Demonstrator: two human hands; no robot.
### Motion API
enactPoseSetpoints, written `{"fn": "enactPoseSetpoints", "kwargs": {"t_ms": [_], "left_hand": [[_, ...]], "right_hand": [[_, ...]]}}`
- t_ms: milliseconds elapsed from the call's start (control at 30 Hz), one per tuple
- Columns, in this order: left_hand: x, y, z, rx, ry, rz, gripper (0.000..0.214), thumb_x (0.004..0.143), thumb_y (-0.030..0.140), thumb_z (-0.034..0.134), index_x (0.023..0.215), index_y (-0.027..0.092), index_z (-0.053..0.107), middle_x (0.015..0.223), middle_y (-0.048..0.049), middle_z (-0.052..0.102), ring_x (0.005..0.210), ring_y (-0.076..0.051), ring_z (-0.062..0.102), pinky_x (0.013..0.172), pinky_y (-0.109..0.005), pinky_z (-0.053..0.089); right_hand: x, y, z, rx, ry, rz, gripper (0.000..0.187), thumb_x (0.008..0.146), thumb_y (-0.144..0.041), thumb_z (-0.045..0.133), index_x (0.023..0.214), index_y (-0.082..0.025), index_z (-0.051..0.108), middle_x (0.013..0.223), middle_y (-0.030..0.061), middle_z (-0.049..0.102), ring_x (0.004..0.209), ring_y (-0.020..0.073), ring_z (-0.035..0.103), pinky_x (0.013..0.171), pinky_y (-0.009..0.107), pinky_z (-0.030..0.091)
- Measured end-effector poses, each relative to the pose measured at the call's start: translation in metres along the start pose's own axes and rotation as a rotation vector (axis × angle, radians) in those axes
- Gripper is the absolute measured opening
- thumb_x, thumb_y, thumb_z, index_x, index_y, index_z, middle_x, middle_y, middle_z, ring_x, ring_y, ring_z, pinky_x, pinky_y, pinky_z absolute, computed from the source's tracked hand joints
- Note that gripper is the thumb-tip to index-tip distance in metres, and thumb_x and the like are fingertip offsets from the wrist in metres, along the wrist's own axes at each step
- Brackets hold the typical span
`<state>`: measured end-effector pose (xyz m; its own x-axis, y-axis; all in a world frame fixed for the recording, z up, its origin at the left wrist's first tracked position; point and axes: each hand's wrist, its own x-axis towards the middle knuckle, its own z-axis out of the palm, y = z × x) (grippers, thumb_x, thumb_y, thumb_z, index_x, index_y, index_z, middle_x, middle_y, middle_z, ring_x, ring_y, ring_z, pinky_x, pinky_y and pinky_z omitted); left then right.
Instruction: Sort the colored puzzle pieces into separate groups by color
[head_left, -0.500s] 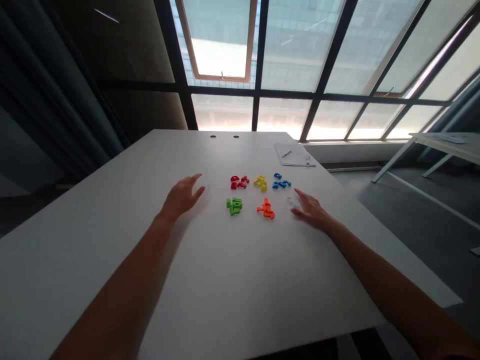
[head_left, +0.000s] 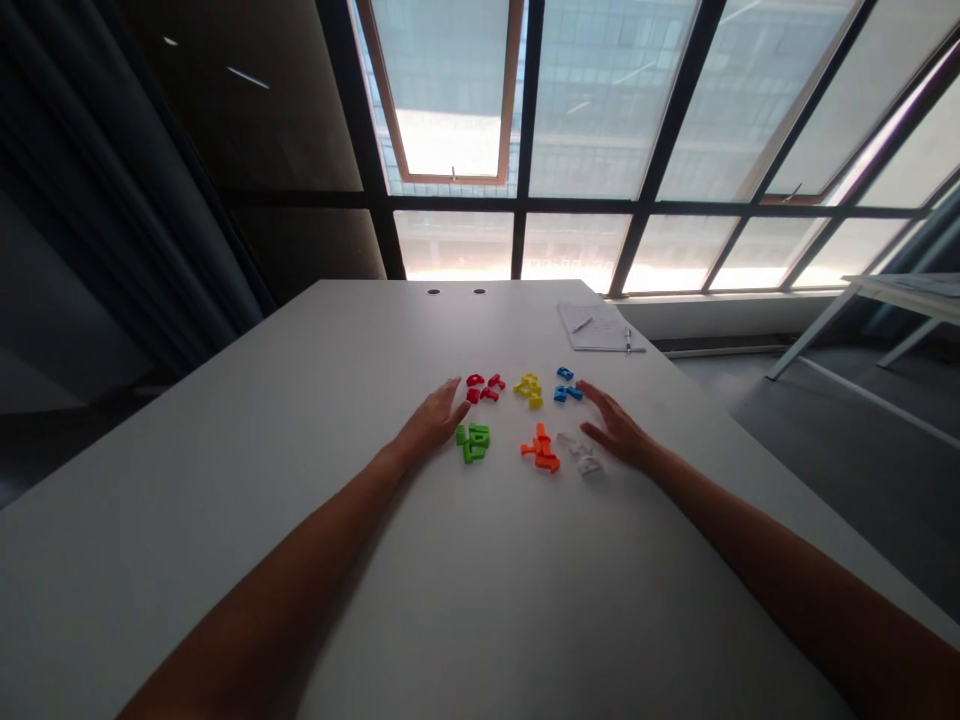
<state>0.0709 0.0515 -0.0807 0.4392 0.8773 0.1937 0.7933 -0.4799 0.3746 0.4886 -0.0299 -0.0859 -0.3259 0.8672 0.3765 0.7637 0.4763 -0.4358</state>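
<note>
Small plastic pieces lie on the white table in groups by colour. My left hand [head_left: 433, 420] is open, thumb apart from the fingers, just left of the red pieces [head_left: 486, 388] and the green pieces [head_left: 473, 442]. My right hand [head_left: 616, 427] is open too, its fingertips at the right edge of the blue pieces [head_left: 567, 385]; whether they touch I cannot tell. Between the two hands sit the yellow pieces [head_left: 529, 389]. Nearer to me are the orange pieces [head_left: 541, 450] and, beside them, the clear or white pieces [head_left: 583, 458] below my right thumb.
The white table [head_left: 465, 580] stretches from me toward the windows. Paper sheets [head_left: 596, 327] with two pens rest at its far right. Two round holes are near the far edge. Another table [head_left: 904, 288] stands at the right, and a dark curtain [head_left: 112, 150] hangs at the left.
My left hand has moved right, up to the red and green pieces. My right hand has shifted slightly toward the blue pieces, and more of the clear pieces shows. The view has tilted a little upward.
</note>
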Motion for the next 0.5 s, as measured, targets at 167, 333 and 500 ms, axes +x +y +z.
{"fn": "enactPoseSetpoints", "kwargs": {"t_ms": [167, 333, 500], "left_hand": [[0.041, 0.026, 0.013, -0.041, -0.069, -0.062, 0.088, 0.105, 0.072, 0.023, 0.170, 0.013, 0.026, 0.175, -0.0199, 0.025, 0.164, -0.033, 0.020, 0.132, -0.054, 0.018], [0.073, 0.049, 0.009, -0.319, -0.116, -0.015, 0.078, 0.107, 0.069, 0.022, 0.170, 0.023, 0.027, 0.159, -0.0127, 0.057, 0.146, -0.027, 0.055, 0.125, -0.048, 0.035], [0.094, 0.064, 0.010, -0.313, -0.014, 0.086, 0.067, 0.109, 0.062, 0.029, 0.164, 0.024, 0.041, 0.153, -0.0113, 0.063, 0.136, -0.025, 0.064, 0.117, -0.039, 0.046]], "right_hand": [[0.065, 0.039, 0.010, 0.052, 0.171, 0.373, 0.096, 0.098, -0.084, 0.037, 0.168, -0.019, 0.031, 0.164, 0.0215, 0.048, 0.152, 0.0399, 0.045, 0.126, 0.062, 0.032], [0.089, 0.025, 0.021, 0.096, -0.036, 0.219, 0.077, 0.100, -0.075, 0.046, 0.160, -0.026, 0.049, 0.148, 0.0133, 0.067, 0.145, 0.0377, 0.054, 0.128, 0.067, 0.019], [0.081, 0.028, 0.021, 0.313, 0.182, 0.303, 0.081, 0.102, -0.080, 0.026, 0.159, -0.027, 0.049, 0.141, 0.0124, 0.071, 0.129, 0.0330, 0.067, 0.117, 0.054, 0.045]]}}
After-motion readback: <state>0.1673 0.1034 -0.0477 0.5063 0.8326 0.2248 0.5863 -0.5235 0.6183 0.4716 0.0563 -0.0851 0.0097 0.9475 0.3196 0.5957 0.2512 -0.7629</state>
